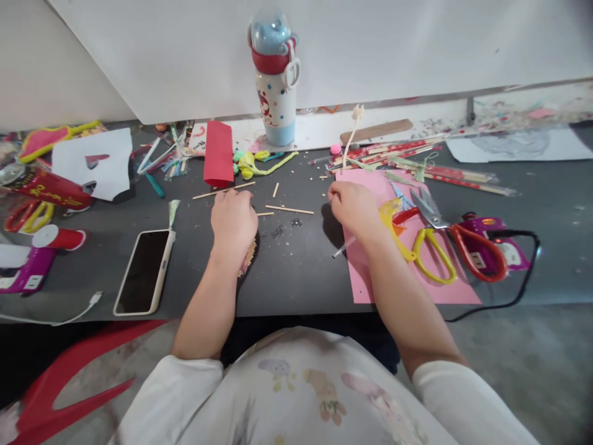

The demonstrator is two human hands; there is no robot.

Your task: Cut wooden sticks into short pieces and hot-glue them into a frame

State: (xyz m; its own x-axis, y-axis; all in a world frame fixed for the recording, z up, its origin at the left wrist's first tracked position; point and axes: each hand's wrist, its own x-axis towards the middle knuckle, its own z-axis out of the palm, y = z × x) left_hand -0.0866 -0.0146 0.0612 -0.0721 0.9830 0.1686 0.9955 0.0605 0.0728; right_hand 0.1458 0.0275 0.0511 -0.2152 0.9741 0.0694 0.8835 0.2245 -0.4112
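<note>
My left hand (235, 219) is closed, knuckles up, on the dark table, its fingertips hidden beneath it. Just beyond it lies a long thin wooden stick (208, 192); a patterned brownish piece (249, 258) shows partly under my wrist. To its right are another wooden stick (290, 209), a shorter stick piece (276, 190) and small dark bits (278, 231). My right hand (351, 207) hovers at the left edge of a pink paper sheet (365, 281), fingers pinched together; what they hold, if anything, is too small to make out.
Scissors with red and yellow handles (438, 225) lie on the pink sheet. A phone (144, 272), a red thread spool (58, 237) and a can (50, 185) are at left. A water bottle (277, 93) stands at the back beside a red envelope (218, 151). Wrapped chopsticks (463, 180) lie right.
</note>
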